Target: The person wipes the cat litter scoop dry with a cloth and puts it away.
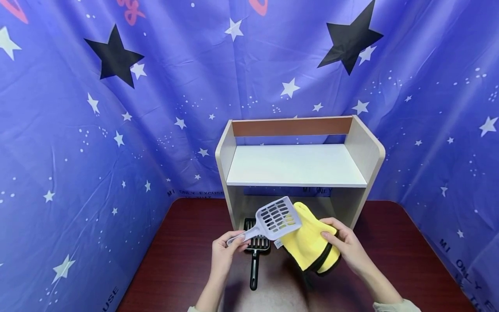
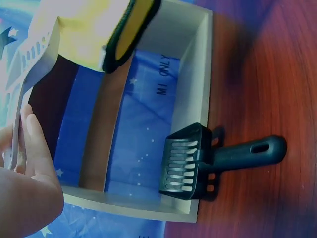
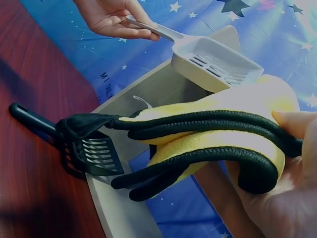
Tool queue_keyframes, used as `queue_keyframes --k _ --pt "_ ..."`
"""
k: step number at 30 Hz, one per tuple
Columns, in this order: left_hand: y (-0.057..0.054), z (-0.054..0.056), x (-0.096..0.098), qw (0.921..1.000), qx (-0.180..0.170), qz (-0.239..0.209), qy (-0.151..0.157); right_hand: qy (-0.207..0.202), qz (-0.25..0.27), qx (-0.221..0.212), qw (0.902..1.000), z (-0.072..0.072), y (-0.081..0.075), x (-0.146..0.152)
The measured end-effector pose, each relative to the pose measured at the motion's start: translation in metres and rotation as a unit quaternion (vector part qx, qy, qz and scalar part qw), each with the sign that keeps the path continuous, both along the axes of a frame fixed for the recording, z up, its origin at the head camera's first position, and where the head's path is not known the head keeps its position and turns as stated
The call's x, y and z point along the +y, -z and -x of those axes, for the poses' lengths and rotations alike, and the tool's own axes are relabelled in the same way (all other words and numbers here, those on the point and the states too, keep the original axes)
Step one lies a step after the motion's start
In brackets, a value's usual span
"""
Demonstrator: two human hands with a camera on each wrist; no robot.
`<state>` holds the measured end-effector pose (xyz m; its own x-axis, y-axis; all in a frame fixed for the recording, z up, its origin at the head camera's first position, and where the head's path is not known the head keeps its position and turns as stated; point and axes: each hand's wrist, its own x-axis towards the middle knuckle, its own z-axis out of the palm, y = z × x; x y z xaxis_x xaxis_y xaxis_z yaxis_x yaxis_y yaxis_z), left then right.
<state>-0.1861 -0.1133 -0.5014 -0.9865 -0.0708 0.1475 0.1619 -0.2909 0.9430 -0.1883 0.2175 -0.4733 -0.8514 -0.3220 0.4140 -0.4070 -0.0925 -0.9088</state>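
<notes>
My left hand [image 1: 226, 252] pinches the handle of a pale grey slotted litter scoop [image 1: 254, 232], which is raised above the table. In my right hand [image 1: 348, 248] is a folded yellow cloth [image 1: 308, 242] with black edging, gripped at its right side between thumb and fingers. The scoop's head lies close to the cloth, overlapping it in the head view; whether they touch I cannot tell. Below them, a black slotted litter scoop [image 2: 185, 161] rests at the front left of the shelf unit, its handle [image 1: 254, 271] pointing toward me.
A small two-level shelf unit [image 1: 296, 164] with pale side panels stands at the back of the dark red wooden table [image 1: 187, 247]. Blue star-patterned curtain [image 1: 187, 86] hangs behind and on both sides.
</notes>
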Motion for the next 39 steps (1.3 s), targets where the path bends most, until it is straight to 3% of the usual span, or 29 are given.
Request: queue_keyframes --k 9,16,22,30,39 --pt "0.000 -0.006 0.010 0.9976 -0.001 0.062 0.032 0.061 0.012 -0.036 0.9974 0.002 -0.002 -0.002" --pt "-0.003 -0.013 0.019 0.9868 0.034 0.145 0.064 0.101 0.013 -0.034 0.9943 0.003 -0.003 -0.003" --pt "-0.008 -0.019 0.028 0.9781 0.023 0.193 0.075 0.117 0.015 -0.029 0.9926 0.004 -0.005 -0.005" --pt "-0.009 -0.026 0.038 0.9749 0.034 0.195 0.102 0.120 0.007 -0.029 0.9923 0.004 -0.005 -0.008" --pt "-0.010 -0.029 0.050 0.9769 0.047 0.187 0.091 0.088 0.023 -0.024 0.9956 0.005 -0.005 -0.014"
